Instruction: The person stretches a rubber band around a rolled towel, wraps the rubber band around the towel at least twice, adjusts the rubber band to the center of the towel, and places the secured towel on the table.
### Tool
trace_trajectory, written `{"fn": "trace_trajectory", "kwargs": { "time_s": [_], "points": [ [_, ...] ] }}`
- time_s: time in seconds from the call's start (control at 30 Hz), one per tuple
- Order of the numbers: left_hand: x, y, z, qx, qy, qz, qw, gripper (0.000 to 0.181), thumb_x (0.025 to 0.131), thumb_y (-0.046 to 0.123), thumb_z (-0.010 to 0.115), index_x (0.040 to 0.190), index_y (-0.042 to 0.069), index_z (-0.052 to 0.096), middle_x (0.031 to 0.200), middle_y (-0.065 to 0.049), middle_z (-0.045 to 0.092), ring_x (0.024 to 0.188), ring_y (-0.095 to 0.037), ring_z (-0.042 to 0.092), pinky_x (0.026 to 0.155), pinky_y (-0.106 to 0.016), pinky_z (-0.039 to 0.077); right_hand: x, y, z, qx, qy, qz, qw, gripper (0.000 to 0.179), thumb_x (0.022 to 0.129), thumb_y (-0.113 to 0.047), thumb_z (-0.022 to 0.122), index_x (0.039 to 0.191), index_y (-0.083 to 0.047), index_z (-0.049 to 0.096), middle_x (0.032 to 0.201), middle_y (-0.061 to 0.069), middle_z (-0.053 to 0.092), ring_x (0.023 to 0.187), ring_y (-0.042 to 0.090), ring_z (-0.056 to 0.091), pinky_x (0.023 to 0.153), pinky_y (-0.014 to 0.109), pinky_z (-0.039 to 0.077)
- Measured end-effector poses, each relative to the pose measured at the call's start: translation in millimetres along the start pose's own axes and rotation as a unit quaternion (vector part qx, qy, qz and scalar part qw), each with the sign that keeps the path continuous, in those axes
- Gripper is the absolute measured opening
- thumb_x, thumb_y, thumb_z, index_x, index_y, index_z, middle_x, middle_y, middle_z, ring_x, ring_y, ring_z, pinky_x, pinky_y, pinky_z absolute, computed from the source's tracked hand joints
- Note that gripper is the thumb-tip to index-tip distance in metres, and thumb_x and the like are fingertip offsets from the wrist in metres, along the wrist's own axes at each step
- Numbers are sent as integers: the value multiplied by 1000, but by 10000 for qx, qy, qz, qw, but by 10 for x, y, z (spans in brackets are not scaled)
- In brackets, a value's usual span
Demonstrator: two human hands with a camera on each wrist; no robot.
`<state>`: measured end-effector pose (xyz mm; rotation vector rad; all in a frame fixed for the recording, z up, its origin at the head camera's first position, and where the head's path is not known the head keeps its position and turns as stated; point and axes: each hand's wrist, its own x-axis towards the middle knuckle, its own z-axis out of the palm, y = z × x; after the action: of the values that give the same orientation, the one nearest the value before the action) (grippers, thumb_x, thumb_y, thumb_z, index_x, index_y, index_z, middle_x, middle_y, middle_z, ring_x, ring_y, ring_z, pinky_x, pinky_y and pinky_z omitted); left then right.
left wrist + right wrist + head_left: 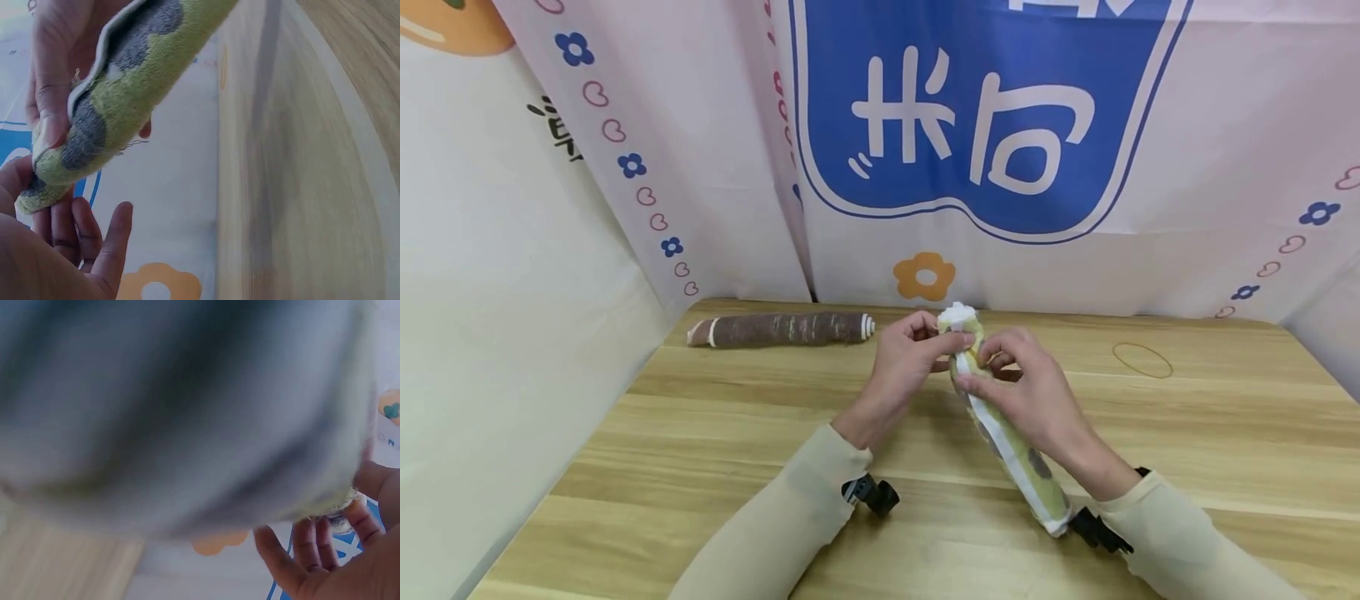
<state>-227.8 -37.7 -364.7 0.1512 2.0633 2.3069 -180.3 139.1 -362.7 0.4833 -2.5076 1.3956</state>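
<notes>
A rolled towel [1015, 454], yellow-green with grey patches and a white edge strip along its length, slants from the far middle toward the right forearm. My left hand [904, 357] pinches it close to its far end, thumb over the white strip. Just below, my right hand [1030, 387] grips the same roll between thumb and fingers. In the left wrist view the towel [134, 87] hangs above the table, with several left fingers spread away from it. The near end of the roll fills the right wrist view as a blur, partly hiding the right hand [340, 565].
A brown rolled towel [786, 329] lies at the back left of the wooden table [722, 467]. A thin rubber band [1142, 360] lies at the back right. Behind the table hangs a printed cloth [730, 225]. Dark wrist cameras sit on both sleeves.
</notes>
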Motion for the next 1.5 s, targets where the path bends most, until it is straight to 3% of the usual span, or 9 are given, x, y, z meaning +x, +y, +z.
{"fn": "trace_trajectory", "kwargs": {
  "time_s": [0.2, 0.33, 0.53, 0.77, 0.87, 1.03, 1.17, 1.33, 1.5],
  "points": [
    [15, -12, -15, 44, 177, -251, 9995, 30, 85, 16, 87, 77, 11, 58, 85, -2, 66, 85, -18, 70, 76, -41, 64, -10, 61, 62, -478, 221, -1574, 9861, 27, 84, 5, 87, 90, -14, 69, 100, 1, 54, 97, 19, 58, 82, 38, 56],
    [35, -19, -28, 103, 444, -200, 9988, 29, 85, 15, 86, 77, 11, 58, 84, -2, 65, 82, -17, 70, 71, -37, 63, 0, 92, 81, -611, 69, -2003, 9778, 31, 84, 6, 87, 88, -18, 67, 99, -2, 54, 97, 18, 57, 79, 39, 52],
    [61, -29, -63, -41, 280, -17, 9996, 26, 87, 20, 88, 85, 8, 64, 90, -4, 69, 89, -19, 74, 73, -35, 63, 14, 88, 60, -279, -79, -1227, 9920, 23, 87, -3, 88, 95, -11, 67, 103, 3, 57, 96, 19, 61, 80, 35, 62],
    [132, -100, -139, 15, -1253, -86, 9921, 31, 100, 27, 71, 112, -1, 73, 104, -7, 70, 98, -19, 67, 84, -39, 62, 22, 93, -21, 547, -67, -205, 9983, 21, 92, -10, 85, 101, -6, 66, 105, 7, 61, 93, 21, 63, 80, 32, 59],
    [147, -127, -154, 51, -1520, -201, 9882, 36, 101, 26, 69, 116, -6, 73, 105, -8, 71, 98, -17, 66, 85, -38, 61, 26, 87, -35, 842, -92, 91, 9964, 22, 93, -10, 84, 104, -4, 66, 107, 8, 65, 96, 22, 65, 80, 29, 56],
    [101, -93, -113, 117, -1109, 148, 9937, 30, 96, 25, 79, 112, -1, 77, 103, -5, 74, 94, -15, 67, 81, -33, 60, 31, 43, -49, 1259, -199, 822, 9884, 25, 93, -10, 83, 109, -2, 67, 111, 10, 66, 103, 26, 63, 84, 30, 53],
    [10, -43, -45, 643, -601, 647, 9940, 24, 91, 27, 86, 89, 6, 73, 81, 0, 65, 76, -12, 56, 66, -25, 48, 24, 2, -80, 1142, -271, 1093, 9871, 24, 94, -12, 83, 108, -2, 66, 109, 10, 67, 104, 27, 63, 87, 32, 53],
    [-74, 12, 35, 1144, -74, 982, 9885, 34, 89, 24, 88, 73, 9, 61, 68, 2, 53, 65, -12, 44, 56, -25, 35, 9, -24, -88, 638, -371, 658, 9951, 22, 93, -16, 84, 101, -6, 65, 104, 9, 67, 100, 25, 66, 87, 36, 57],
    [-74, 10, 42, 1236, 158, 640, 9901, 36, 88, 25, 88, 70, 10, 61, 67, 2, 57, 67, -12, 49, 58, -25, 41, -21, -15, -14, -73, -308, -207, 9993, 21, 91, -15, 87, 93, -12, 66, 101, 6, 57, 102, 24, 60, 93, 47, 56]
  ]
}}
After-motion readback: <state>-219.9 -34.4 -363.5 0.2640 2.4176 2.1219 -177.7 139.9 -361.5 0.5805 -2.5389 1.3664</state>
